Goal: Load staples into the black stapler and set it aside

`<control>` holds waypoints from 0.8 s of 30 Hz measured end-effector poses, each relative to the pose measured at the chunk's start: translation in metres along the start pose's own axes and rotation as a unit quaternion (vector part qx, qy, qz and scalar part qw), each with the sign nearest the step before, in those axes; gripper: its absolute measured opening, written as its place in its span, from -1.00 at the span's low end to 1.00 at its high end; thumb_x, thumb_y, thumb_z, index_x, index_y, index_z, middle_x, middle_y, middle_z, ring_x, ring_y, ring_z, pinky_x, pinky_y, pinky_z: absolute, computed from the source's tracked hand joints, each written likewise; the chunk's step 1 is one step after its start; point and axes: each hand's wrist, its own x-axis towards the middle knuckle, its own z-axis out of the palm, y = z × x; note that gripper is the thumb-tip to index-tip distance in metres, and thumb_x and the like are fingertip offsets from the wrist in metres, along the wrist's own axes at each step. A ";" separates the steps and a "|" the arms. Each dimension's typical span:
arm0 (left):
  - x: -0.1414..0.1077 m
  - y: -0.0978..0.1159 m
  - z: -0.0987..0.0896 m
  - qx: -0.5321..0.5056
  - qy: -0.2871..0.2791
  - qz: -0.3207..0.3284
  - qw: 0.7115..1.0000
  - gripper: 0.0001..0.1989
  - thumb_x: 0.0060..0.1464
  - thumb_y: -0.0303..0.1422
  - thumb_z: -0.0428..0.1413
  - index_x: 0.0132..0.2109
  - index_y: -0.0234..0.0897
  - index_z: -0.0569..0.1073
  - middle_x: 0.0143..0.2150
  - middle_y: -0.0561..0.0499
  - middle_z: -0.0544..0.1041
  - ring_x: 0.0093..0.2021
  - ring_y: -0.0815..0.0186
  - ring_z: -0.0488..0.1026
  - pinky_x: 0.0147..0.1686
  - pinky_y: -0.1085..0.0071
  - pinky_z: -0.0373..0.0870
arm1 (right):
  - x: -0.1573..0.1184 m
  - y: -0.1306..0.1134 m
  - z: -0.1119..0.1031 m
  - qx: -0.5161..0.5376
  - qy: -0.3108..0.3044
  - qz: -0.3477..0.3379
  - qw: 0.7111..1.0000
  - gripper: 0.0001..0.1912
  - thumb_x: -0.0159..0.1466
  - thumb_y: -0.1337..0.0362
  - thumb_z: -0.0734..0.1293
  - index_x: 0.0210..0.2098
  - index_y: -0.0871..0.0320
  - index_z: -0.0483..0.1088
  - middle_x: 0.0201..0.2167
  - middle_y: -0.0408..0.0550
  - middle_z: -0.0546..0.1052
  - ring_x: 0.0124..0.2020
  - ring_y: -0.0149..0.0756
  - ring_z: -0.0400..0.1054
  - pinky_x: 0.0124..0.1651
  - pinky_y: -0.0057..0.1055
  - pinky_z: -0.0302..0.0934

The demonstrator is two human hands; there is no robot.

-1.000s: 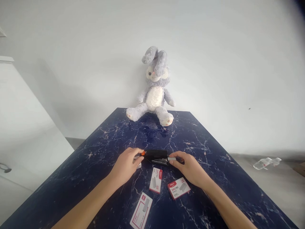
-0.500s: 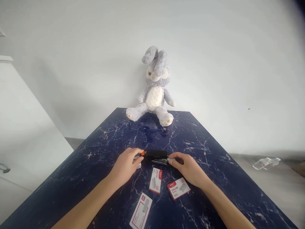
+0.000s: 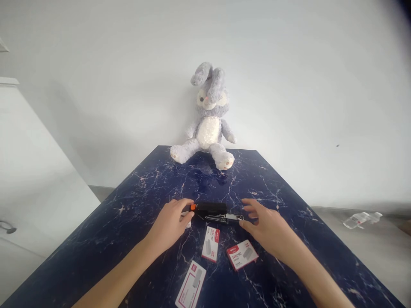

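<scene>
Stretching crosswise on the dark blue marbled table [image 3: 144,184], the black stapler [image 3: 210,208] lies with its long axis running from left to right; its orange part [image 3: 193,207] is at the left end, and its silver rail [image 3: 236,217] juts out past the black cover at the right end. The left hand [image 3: 170,222] is the nearer one, thumb and forefinger pinched on the orange end; the stapler thus lies directly to the right of that grip, pointing away from it. The right hand [image 3: 268,224] is spread, fingers and thumb apart, with nothing pinched between them; the rail's tip points into that gap, just beside the thumb, though whether thumb and metal touch I cannot tell.

Nearer the wearer lie three flat staple boxes: one upright-printed box [image 3: 210,244] just below the stapler; a tilted box [image 3: 242,255] below the right hand; a white box [image 3: 191,284] farther down, slanting, well apart from both hands.
</scene>
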 end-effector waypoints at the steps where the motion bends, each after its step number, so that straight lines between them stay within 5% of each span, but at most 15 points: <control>1: -0.001 0.002 0.000 0.013 0.003 0.002 1.000 -0.64 0.26 -0.19 -0.01 0.16 -0.05 0.39 0.00 -0.07 0.51 -0.02 0.08 0.45 -0.12 0.22 0.39 | -0.004 -0.002 -0.001 -0.014 -0.004 0.012 1.000 -0.40 0.25 0.13 0.27 0.27 0.00 0.17 0.01 0.06 0.55 0.01 0.06 0.44 -0.04 -0.12 0.27; 6: -0.005 0.010 0.003 0.025 0.013 0.014 0.999 -0.56 0.20 -0.21 0.07 0.22 -0.09 0.35 0.10 -0.07 0.49 0.11 0.04 0.39 0.05 0.14 0.32 | -0.016 -0.018 0.015 -0.048 -0.001 -0.002 0.999 -0.34 0.28 0.24 0.18 0.36 0.04 0.00 -0.03 0.11 0.55 0.05 0.08 0.42 -0.02 -0.13 0.23; 13: -0.003 0.011 0.004 -0.012 0.009 0.008 1.000 -0.64 0.18 -0.26 0.09 0.13 -0.05 0.42 0.01 -0.02 0.54 0.01 0.10 0.47 -0.05 0.24 0.39 | -0.019 -0.040 0.039 0.002 0.020 -0.043 0.999 -0.25 0.21 0.39 0.17 0.37 0.08 -0.06 0.07 0.10 0.44 0.14 -0.10 0.32 0.11 -0.21 0.20; 24: 0.000 0.011 0.004 -0.029 0.008 0.021 0.999 -0.71 0.17 -0.29 0.12 0.04 -0.03 0.47 -0.05 0.04 0.59 -0.07 0.14 0.52 -0.12 0.28 0.40 | -0.023 -0.042 0.040 0.054 0.016 -0.046 0.997 -0.23 0.14 0.42 0.19 0.34 0.02 -0.01 0.10 0.04 0.45 0.16 -0.14 0.32 0.13 -0.19 0.19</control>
